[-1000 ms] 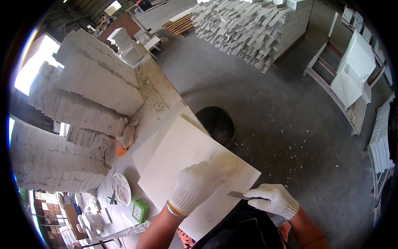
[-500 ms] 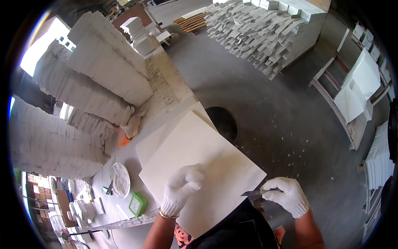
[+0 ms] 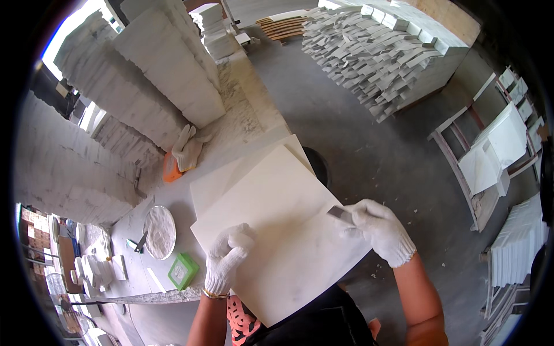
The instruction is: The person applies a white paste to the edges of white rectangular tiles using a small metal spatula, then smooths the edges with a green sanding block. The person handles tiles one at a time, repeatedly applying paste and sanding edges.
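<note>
A square white stone slab [image 3: 288, 216] lies in front of me, its near corner against my dark apron. It overlaps another pale slab [image 3: 216, 183] underneath. My left hand [image 3: 229, 254], in a white knit glove, rests over the slab's left side with fingers curled; whether they hold anything is hidden. At the slab's right edge, my gloved right hand [image 3: 381, 230] grips a small scraper, probably a putty knife [image 3: 340, 215], its flat metal blade pointing left over the stone. The handle is mostly hidden in the glove.
A round dish of white powder [image 3: 160, 233] with a blade on its rim, a green square-framed pad [image 3: 183, 271] and an orange block under a glove [image 3: 172, 168] sit left. Tall stone slabs [image 3: 167, 63] stand behind. A dark round bucket [image 3: 315, 165] is beyond the slab.
My right hand with the putty knife has moved up and left, from beside the near right edge to over the slab. My left hand has shifted slightly left. The view has tilted somewhat.
</note>
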### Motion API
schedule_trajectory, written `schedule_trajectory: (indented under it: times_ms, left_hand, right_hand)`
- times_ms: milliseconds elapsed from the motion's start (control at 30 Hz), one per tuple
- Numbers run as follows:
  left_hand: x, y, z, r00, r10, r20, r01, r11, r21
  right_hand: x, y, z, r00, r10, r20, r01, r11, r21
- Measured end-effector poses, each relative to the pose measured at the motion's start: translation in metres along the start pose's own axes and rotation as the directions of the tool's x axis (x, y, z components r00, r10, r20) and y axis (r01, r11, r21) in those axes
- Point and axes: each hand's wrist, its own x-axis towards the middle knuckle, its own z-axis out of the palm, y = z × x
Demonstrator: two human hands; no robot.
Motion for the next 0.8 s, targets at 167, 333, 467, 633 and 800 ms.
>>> schedule_trajectory:
  times_ms: [167,333,467,633,800]
  left_hand:
    - [-0.002,-0.001,-0.006,0.998,-0.058,-0.015,0.058,0.998,-0.023]
    - [-0.004,0.002,-0.007,0.997,-0.075,0.005,0.075,0.996,-0.046]
    - [-0.016,0.005,-0.011,0.996,-0.085,-0.009,0.085,0.995,-0.058]
    - [-0.045,-0.005,-0.025,0.994,-0.096,-0.055,0.093,0.994,-0.061]
    - [-0.069,-0.008,-0.023,0.992,-0.097,-0.079,0.088,0.989,-0.117]
  right_hand:
    - [-0.007,-0.007,-0.012,0.992,-0.114,0.06,0.1,0.975,0.196]
    - [-0.001,0.014,-0.007,0.999,0.009,0.053,0.0,0.985,-0.173]
    - [0.016,-0.006,-0.004,0.983,-0.18,-0.038,0.181,0.983,0.023]
    - [0.012,-0.019,-0.004,0.955,-0.296,-0.027,0.297,0.944,0.142]
    - [0.029,-0.002,0.0,0.948,-0.317,-0.012,0.317,0.948,0.02]
